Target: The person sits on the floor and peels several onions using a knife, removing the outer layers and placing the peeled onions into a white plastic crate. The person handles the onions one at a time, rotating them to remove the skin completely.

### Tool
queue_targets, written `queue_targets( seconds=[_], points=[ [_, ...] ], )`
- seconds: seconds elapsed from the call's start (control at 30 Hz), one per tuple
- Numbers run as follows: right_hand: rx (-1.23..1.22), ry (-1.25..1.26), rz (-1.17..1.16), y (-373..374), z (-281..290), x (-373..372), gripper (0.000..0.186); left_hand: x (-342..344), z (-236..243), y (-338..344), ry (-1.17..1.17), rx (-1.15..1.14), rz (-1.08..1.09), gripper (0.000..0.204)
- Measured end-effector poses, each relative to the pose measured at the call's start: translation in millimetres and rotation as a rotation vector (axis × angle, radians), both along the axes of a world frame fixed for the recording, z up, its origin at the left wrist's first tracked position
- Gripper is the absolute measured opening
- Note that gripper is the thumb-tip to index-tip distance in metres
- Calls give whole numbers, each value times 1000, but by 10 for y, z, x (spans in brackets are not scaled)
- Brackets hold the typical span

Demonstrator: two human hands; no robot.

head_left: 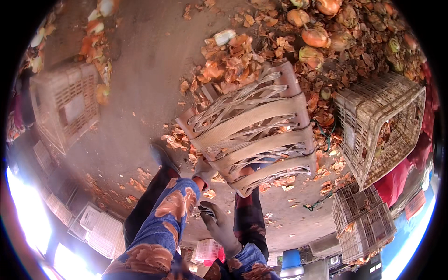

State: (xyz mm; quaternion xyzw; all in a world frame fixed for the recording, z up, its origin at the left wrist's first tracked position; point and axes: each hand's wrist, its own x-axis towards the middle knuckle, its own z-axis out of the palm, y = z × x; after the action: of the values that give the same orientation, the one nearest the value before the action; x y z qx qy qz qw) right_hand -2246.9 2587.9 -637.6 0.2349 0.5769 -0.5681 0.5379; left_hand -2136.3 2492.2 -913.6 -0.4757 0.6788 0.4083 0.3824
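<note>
A folding stool (252, 128) with a wooden frame, beige straps and criss-crossed cord for its seat stands tilted in front of my legs. My left hand (204, 171), in a grey glove, is at its near left edge and appears to grip it; the stool partly hides the fingers. Below it hangs my right hand (221, 228), also gloved, apart from the stool. Its fingers are loosely bent with a gap between them and the thumb, and no object shows in it. Dry onion skins (233, 60) lie just beyond the stool.
A heap of onions (317, 37) and skins spreads at the far right. One slatted plastic crate (359, 112) lies on its side to the right, with stacked crates (361, 224) nearer. Another crate (70, 102) stands left. A blue container (291, 261) is behind me.
</note>
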Motion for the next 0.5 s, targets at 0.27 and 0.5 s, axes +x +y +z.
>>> queue_targets(
  seconds=[0.27,0.5],
  points=[
    [-82,125,-130,336,-80,-10,28,-318,1554,-699,60,-10,122,52],
    [-75,102,-301,1036,610,-165,26,-1541,3288,-371,174,286,172,40]
  ],
)
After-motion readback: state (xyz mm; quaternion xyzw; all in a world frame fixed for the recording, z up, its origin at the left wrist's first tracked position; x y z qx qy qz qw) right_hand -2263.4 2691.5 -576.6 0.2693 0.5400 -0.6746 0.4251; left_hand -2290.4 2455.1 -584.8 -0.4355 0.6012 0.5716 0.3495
